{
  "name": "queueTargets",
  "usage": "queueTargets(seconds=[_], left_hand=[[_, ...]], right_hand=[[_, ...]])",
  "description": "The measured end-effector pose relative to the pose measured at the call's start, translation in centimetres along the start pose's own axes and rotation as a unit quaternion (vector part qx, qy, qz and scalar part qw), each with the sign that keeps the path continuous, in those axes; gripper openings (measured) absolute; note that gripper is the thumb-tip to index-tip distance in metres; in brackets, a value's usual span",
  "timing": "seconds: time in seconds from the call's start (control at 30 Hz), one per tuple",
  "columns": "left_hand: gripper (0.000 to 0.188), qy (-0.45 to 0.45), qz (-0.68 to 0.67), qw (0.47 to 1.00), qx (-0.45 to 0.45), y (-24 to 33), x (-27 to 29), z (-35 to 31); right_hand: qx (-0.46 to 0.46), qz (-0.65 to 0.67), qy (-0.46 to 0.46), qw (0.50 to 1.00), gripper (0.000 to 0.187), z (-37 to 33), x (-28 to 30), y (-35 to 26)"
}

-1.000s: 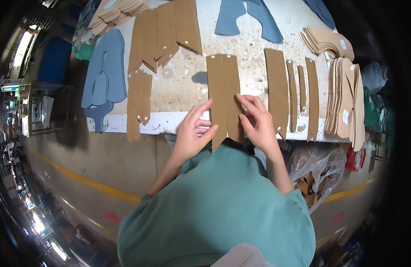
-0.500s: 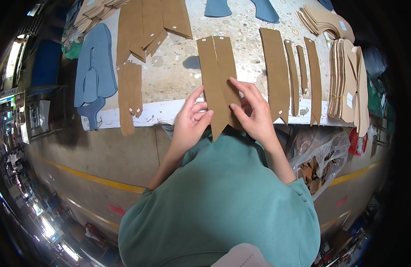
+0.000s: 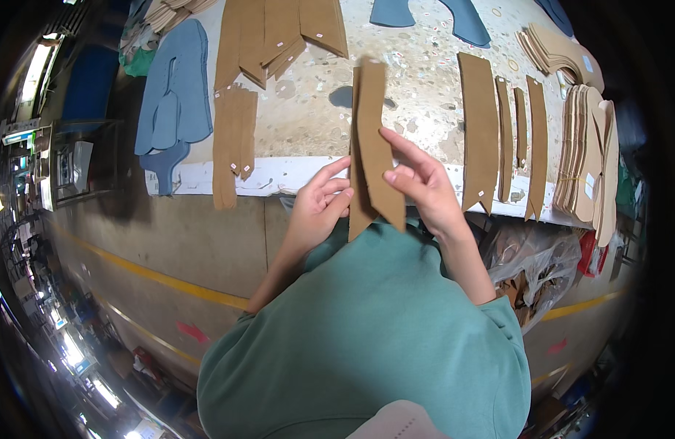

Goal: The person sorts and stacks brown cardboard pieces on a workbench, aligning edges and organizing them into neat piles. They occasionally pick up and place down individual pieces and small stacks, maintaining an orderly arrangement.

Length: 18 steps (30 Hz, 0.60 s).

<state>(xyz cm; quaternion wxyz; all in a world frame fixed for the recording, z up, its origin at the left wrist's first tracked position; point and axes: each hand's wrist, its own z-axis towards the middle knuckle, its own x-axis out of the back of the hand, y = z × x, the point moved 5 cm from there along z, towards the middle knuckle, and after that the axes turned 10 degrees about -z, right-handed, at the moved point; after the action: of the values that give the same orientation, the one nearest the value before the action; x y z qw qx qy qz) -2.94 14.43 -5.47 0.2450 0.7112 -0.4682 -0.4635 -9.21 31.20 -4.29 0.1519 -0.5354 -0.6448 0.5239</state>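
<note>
Left hand point(image 3: 315, 214): grip is pinching one brown strip point(image 3: 360, 211) by its edge. Right hand point(image 3: 430, 193): grip is holding a second strip point(image 3: 376, 150), which is overlapping the first over the worktop's point(image 3: 297, 135) near edge. Risk, I am judging: light edge holds are leaving both strips liable to slip askew.

Along the counter point(image 3: 425, 88), left to right: a cutout point(image 3: 169, 80), short strips point(image 3: 235, 132) with long strips point(image 3: 282, 33) behind, a wide strip point(image 3: 480, 124), three narrower strips point(image 3: 537, 143), a stack point(image 3: 577, 161). Between left grip point(image 3: 319, 208) and right grip point(image 3: 430, 189), two held pieces point(image 3: 377, 146) overlap at the near edge. Below right: a bag point(image 3: 546, 256).
</note>
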Motion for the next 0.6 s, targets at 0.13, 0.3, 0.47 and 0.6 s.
queueTargets(seconds=[0.13, 0.3, 0.47, 0.6], left_hand=[[0.047, 0.011, -0.022, 1.000, -0.009, 0.0, -0.4, -0.1], [0.045, 0.026, 0.005, 1.000, -0.001, -0.2, -0.3, -0.1], [0.046, 0.016, -0.022, 1.000, 0.004, -0.3, -0.3, 0.0], [0.049, 0.009, -0.018, 1.000, -0.020, -0.1, -0.6, 0.0]], right_hand=[[0.107, -0.127, 0.020, 0.986, 0.061, -0.1, -0.9, 0.1], [0.140, -0.167, 0.053, 0.975, 0.061, -0.6, -1.7, 0.3], [0.144, -0.138, 0.070, 0.977, 0.063, -0.9, -2.0, 0.7], [0.156, -0.194, 0.079, 0.965, 0.062, -1.2, -2.3, 0.6]])
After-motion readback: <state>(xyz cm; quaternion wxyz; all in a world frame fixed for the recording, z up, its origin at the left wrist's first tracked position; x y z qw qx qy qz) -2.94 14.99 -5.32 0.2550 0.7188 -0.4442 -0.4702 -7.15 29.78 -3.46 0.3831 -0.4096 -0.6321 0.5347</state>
